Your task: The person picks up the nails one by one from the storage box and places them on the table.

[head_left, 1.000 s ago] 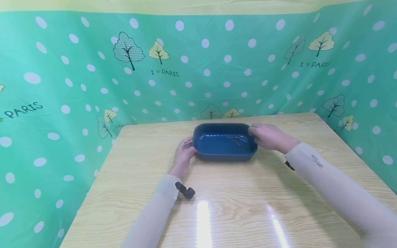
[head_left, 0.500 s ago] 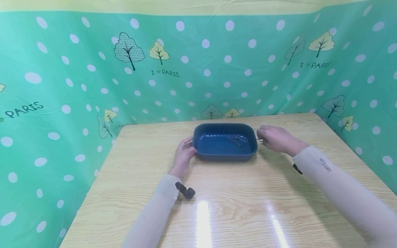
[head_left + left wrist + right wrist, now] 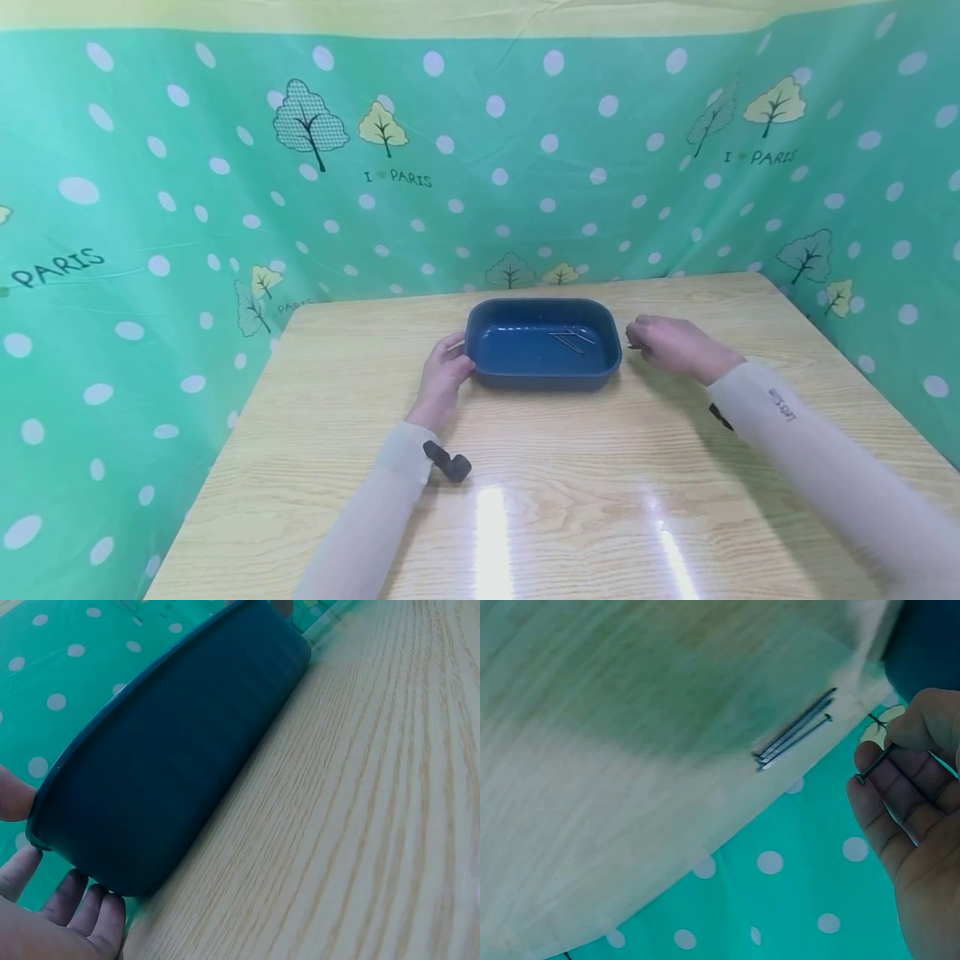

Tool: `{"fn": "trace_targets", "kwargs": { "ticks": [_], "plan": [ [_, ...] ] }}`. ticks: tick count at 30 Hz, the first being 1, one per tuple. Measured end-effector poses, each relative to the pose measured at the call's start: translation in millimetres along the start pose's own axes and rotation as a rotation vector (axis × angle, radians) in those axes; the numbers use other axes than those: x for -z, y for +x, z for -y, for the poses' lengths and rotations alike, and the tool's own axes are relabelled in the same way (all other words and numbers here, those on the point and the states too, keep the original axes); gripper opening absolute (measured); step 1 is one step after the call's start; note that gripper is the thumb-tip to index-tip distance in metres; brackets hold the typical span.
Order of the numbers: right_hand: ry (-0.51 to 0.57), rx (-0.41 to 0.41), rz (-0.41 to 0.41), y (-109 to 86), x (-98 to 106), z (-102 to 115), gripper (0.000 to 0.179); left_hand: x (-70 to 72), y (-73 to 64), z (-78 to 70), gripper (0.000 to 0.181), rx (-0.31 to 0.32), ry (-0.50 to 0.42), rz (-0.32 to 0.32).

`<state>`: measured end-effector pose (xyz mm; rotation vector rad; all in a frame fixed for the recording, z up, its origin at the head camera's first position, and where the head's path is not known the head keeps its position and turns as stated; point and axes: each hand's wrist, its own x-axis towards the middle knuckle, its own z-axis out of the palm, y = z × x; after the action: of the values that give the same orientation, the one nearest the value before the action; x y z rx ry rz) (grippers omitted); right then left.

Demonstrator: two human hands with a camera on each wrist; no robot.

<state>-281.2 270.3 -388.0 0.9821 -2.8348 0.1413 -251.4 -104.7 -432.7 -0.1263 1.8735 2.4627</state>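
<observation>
A dark blue rectangular basin [image 3: 543, 379] stands on the table, with several thin nails [image 3: 568, 344] lying on its floor toward the right. At its left end my left hand [image 3: 441, 379] holds it, thumb at the rim and fingers against the outer wall, as the left wrist view shows. Just right of the basin is my right hand [image 3: 678, 346]. Its thumb and fingers pinch a nail [image 3: 875, 765], head showing past the fingertips in the right wrist view. More nails [image 3: 795, 731] lie side by side on the tabletop close by; the right hand hides them in the head view.
The light wood-grain table [image 3: 360, 500] has its back edge close behind the basin. A green dotted cloth [image 3: 450, 208] with printed trees hangs at the back and both sides. A black wrist strap [image 3: 447, 461] sits on the left sleeve.
My right hand has drawn away from the basin's right rim, rightward and slightly toward me, beside the basin. The left hand, basin and nails inside have stayed put.
</observation>
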Motion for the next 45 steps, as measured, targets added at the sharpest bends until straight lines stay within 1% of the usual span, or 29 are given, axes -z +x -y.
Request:
{"fn": "trace_targets", "kwargs": {
  "ticks": [5,14,21,25,34,40,41,45],
  "plan": [
    [-0.016,-0.035,0.036,-2.4,-7.8,-6.1,0.019,0.3,-0.9,-1.0,0.059,0.006,0.011,0.003],
    [-0.028,-0.028,0.047,-3.6,-12.6,-12.8,0.017,0.7,1.0,-0.3,0.059,0.009,0.010,-0.005],
    [-0.035,-0.027,0.073,-3.5,-18.9,-16.2,0.008,0.9,-0.6,-1.4,0.060,0.016,0.014,0.013],
    [-0.035,-0.028,0.076,-3.6,-22.0,-17.3,0.007,1.4,-1.0,-1.8,0.062,0.015,0.021,0.022],
    [-0.050,-0.024,0.072,-2.7,-30.4,-21.1,0.007,0.3,0.5,-1.1,0.059,0.013,0.014,-0.002],
    [-0.057,-0.038,0.084,-2.5,-32.7,-23.9,0.008,1.1,-0.6,-1.0,0.060,0.001,0.010,0.011],
    [-0.055,-0.041,0.088,-2.4,-32.3,-23.7,0.008,1.4,-0.9,-1.4,0.060,0.001,0.009,0.016],
    [-0.047,-0.046,0.106,-2.2,-30.9,-22.7,0.008,-1.7,-10.0,-12.9,0.062,0.002,0.021,0.042]
  ]
}}
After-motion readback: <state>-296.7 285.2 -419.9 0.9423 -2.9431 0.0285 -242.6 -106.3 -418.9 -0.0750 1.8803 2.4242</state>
